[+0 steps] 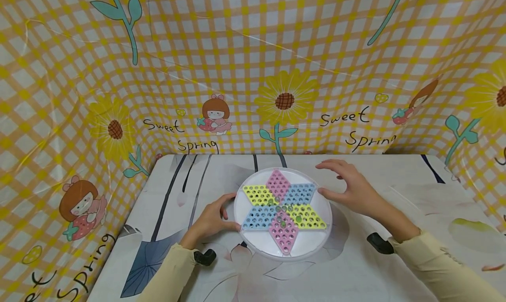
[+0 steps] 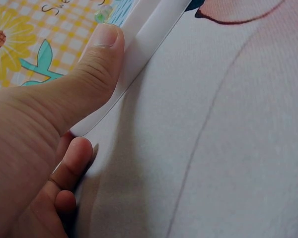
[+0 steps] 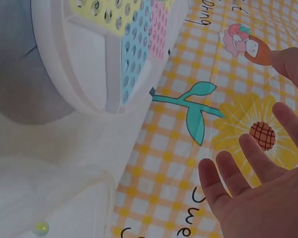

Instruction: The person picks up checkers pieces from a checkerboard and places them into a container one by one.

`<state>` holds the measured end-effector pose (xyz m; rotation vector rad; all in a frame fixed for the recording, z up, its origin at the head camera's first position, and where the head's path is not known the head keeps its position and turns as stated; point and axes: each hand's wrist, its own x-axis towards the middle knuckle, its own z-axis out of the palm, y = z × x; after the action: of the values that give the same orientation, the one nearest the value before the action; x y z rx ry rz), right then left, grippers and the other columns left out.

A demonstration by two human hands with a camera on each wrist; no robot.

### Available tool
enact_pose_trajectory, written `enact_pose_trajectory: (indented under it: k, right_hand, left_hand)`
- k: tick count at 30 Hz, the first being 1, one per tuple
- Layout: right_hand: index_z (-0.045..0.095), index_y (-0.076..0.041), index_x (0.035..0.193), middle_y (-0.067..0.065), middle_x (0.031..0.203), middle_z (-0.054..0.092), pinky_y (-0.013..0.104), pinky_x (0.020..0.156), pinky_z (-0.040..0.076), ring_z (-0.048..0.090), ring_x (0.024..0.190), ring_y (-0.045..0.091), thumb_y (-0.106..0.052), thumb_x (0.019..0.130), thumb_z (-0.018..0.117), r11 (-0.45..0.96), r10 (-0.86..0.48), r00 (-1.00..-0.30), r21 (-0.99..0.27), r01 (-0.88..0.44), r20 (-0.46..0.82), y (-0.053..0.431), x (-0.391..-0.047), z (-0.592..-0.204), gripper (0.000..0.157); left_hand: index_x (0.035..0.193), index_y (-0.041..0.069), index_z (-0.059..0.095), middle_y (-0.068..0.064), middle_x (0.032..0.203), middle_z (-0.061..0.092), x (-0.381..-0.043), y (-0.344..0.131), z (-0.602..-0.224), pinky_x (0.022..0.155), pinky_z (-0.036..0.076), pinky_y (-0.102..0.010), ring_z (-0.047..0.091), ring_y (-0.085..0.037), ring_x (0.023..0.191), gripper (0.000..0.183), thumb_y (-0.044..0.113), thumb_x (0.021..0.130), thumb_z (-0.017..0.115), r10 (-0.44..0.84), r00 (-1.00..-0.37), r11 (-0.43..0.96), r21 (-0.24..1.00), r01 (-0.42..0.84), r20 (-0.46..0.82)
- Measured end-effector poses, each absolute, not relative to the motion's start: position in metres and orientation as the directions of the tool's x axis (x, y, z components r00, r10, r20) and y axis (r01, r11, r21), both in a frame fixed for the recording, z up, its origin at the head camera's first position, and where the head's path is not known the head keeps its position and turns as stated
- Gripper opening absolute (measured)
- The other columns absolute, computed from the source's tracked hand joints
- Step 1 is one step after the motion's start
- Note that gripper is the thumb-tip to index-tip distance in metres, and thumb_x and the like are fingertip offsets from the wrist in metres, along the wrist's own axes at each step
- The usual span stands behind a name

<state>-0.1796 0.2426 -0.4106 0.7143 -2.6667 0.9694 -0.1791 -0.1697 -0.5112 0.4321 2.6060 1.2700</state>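
Note:
A round white Chinese checkers board with a pink, yellow and blue star of holes sits before me in the head view. Clear and green glass marbles lie mostly around the star's middle. My left hand grips the board's left rim. Its thumb presses the rim from above, while other fingers lie lower, partly hidden behind the edge. Beyond the upper right rim is my right hand, its fingers spread and holding nothing. In the right wrist view that hand is apart from the board.
A clear plastic box with a yellow-green marble stands right of the board. White cloth with floral print covers the table. Checked yellow fabric rises behind and along both sides. A dark wrist device sits at each sleeve.

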Motion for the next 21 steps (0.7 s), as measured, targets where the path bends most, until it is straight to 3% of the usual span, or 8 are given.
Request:
enact_pose_trajectory:
  k: [9,21]
  right_hand:
    - [0.059,-0.014,0.138,0.013,0.143,0.054,0.059,0.09,0.051,0.049,0.123,0.035,-0.023,0.087,0.084,0.655,-0.386,-0.89,-0.608,-0.449,0.242,0.23,-0.18,-0.42,0.057]
    - [0.058,-0.013,0.141,0.017,0.135,0.057,0.053,0.084,0.051,0.053,0.109,0.036,-0.023,0.086,0.085,0.644,-0.419,-0.891,-0.633,-0.429,0.176,0.217,-0.176,-0.447,0.062]
  left_hand:
    - [0.153,0.022,0.048,-0.004,0.082,0.055,-0.179,-0.17,-0.512,0.07,0.041,-0.033,0.048,-0.018,0.074,0.097,0.029,0.07,0.097,0.351,-0.934,0.578,0.799,0.166,-0.06]
    - [0.154,0.025,0.046,-0.004,0.084,0.056,-0.179,-0.169,-0.512,0.07,0.041,-0.033,0.049,-0.018,0.075,0.098,0.03,0.07,0.097,0.339,-0.936,0.598,0.789,0.14,-0.092]
